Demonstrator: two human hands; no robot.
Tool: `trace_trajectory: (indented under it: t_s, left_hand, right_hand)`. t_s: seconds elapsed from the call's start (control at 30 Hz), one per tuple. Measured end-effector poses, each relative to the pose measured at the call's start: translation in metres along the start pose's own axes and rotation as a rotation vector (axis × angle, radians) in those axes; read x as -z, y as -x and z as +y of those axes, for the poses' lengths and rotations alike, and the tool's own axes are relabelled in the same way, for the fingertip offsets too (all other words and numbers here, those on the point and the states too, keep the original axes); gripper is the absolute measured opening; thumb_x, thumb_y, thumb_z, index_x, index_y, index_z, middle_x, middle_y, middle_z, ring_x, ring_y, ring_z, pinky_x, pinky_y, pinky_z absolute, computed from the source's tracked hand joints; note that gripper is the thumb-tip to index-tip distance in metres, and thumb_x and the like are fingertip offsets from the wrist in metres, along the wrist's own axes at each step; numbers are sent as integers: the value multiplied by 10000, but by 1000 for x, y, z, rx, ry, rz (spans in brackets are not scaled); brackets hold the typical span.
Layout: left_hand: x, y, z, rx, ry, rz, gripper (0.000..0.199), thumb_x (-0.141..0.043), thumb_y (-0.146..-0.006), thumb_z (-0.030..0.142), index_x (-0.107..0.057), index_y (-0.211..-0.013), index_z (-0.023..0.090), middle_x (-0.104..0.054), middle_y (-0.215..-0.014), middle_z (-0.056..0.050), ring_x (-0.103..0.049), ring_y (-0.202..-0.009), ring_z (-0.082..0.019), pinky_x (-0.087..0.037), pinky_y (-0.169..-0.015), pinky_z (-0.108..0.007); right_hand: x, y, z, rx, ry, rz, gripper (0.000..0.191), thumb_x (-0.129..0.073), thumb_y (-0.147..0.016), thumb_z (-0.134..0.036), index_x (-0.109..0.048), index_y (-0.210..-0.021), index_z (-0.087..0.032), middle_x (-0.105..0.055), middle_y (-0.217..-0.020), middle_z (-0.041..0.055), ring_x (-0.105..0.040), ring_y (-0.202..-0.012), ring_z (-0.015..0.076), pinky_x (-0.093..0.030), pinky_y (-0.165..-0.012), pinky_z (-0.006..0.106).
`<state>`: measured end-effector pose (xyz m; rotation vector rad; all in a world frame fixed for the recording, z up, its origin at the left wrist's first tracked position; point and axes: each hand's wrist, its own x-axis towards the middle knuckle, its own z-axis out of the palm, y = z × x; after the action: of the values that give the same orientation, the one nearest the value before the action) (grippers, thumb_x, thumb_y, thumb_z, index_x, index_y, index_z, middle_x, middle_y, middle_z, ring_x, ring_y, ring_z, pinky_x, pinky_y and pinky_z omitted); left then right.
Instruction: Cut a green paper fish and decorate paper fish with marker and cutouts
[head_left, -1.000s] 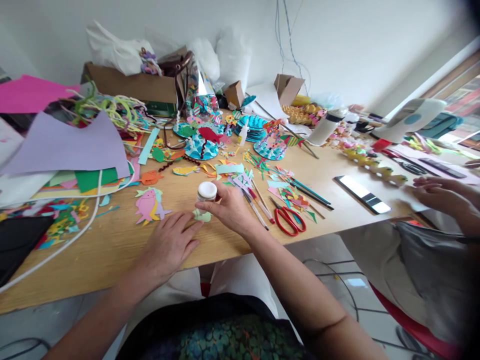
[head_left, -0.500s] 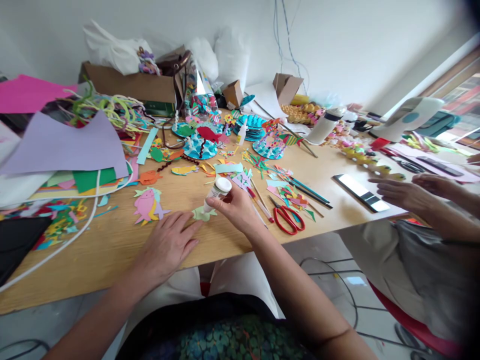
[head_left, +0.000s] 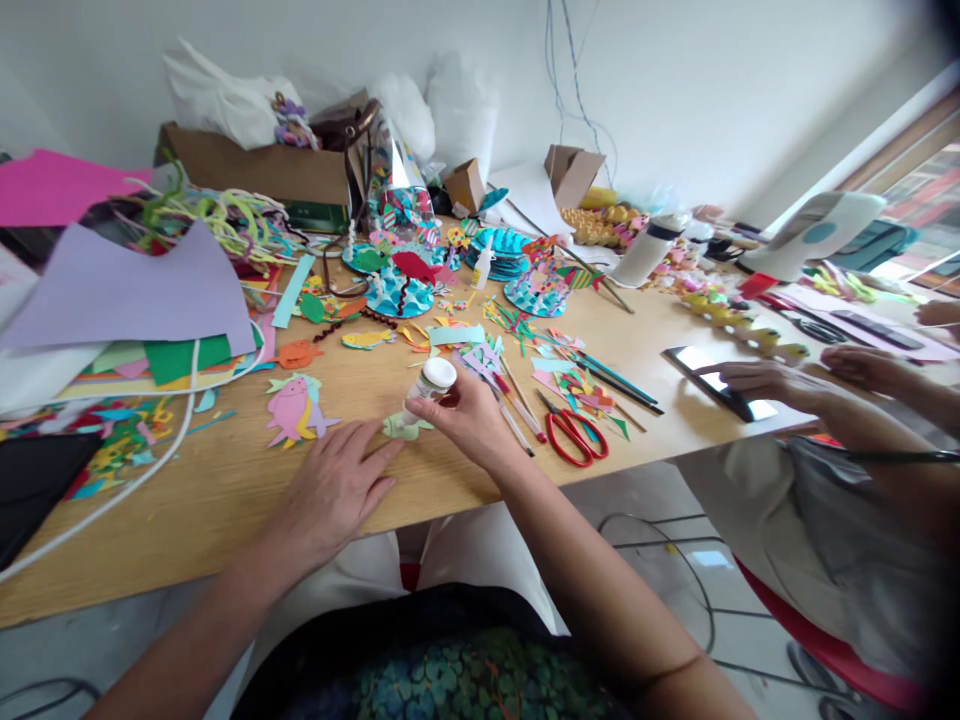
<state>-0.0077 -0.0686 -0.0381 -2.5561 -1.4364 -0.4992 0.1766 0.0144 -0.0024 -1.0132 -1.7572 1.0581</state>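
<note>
A small white bottle (head_left: 424,391) is gripped between the thumb and fingers of my right hand (head_left: 469,415), tilted a little over a pale green paper fish (head_left: 409,428) on the table. My left hand (head_left: 337,480) lies flat on the wood with its fingers apart, its fingertips close to the green fish. Left of the fish, a pink and purple paper fish (head_left: 296,410) rests on the table. Red-handled scissors (head_left: 576,436) lie to the right of my right hand, beside pens (head_left: 525,418) and paper scraps.
The wooden table (head_left: 195,520) holds blue decorated pieces (head_left: 401,290), brushes (head_left: 619,380), a white cable (head_left: 142,485) and a lilac sheet (head_left: 127,290). At the right, a person's hand (head_left: 772,383) touches a phone (head_left: 716,383). Boxes and bags stand along the wall.
The white bottle and my right hand have shifted very slightly left. The other person's hand has moved left onto the phone. My left hand looks unmoved.
</note>
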Motion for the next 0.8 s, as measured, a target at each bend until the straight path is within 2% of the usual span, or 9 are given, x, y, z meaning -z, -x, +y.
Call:
trace_trajectory:
  t_s: [0.23,0.53,0.8]
  left_hand:
    - [0,0,0,-6,18,13,328,-462,-913,273,-607,-1188,172,-560,-1129,-163,-540,-1060,-315,-480,-883,-495]
    - [-1,1,-1,-10,11,14,334,-475,-904,261,-602,-1195,160,-550,-1142,-174,-536,-1058,-324,-482,-877,-506]
    - [0,0,0,21,29,3,332,-489,-896,261,-588,-1207,199,-552,-1168,-149,-529,-1090,-309,-479,-896,-494]
  right_hand:
    - [1,0,11,3,-122,-4,310,-711,-696,-405,-541,-846,-193,-609,-772,-1,-569,-684,138,-464,-638,264]
    - [1,0,2,52,22,-26,259,-722,-707,-364,-580,-818,-179,-629,-812,19,-573,-740,152,-445,-660,268]
    - [2,-2,-4,103,148,-68,225,-714,-732,-326,-584,-836,-175,-624,-808,4,-554,-734,132,-424,-648,246]
